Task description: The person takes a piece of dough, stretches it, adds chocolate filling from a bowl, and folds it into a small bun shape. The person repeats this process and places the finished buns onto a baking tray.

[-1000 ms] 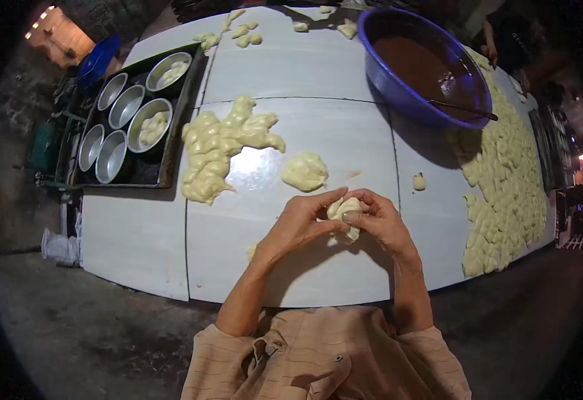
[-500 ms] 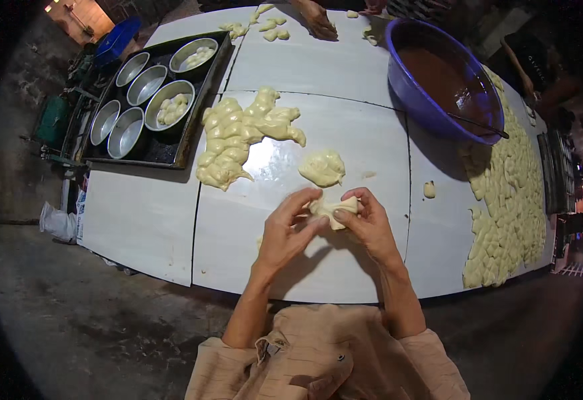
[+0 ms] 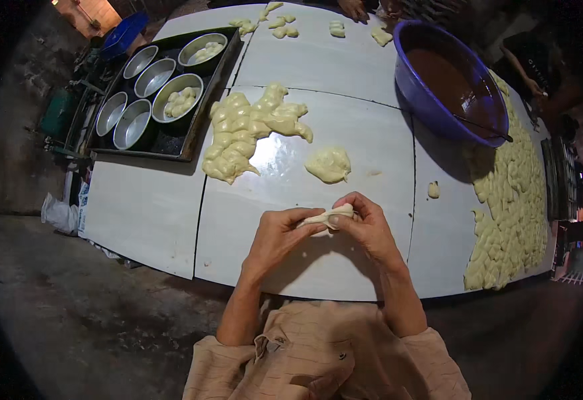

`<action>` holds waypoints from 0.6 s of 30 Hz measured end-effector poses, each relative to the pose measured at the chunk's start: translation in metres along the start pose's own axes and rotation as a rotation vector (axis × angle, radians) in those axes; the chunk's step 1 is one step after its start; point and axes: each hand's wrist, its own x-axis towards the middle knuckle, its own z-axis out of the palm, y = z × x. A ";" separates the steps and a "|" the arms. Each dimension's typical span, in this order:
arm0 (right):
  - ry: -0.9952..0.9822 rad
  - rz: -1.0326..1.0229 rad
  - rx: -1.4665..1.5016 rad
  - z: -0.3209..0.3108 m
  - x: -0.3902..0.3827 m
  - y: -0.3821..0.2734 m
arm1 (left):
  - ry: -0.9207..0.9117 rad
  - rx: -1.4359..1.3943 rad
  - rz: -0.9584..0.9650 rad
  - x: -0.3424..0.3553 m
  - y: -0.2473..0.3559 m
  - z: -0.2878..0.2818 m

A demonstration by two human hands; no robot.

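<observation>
Pinching a small piece of dough (image 3: 328,218) between them, the left hand (image 3: 279,239) and right hand (image 3: 366,230) meet just below the middle of the frame, fingers closed on it above the white table (image 3: 151,207). Just beyond lies a lone dough lump (image 3: 329,165), and up and left of it a big sprawl of dough (image 3: 248,130). At the upper left a dark tray (image 3: 191,137) holds round metal pans (image 3: 131,127), some with dough in them. At the upper right stands a blue bowl (image 3: 425,100) of brown filling, with rows of dough pieces (image 3: 515,200) down the right edge.
</observation>
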 end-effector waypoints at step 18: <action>0.037 -0.070 -0.077 0.028 0.004 0.008 | 0.167 -0.355 -0.116 -0.012 -0.010 0.007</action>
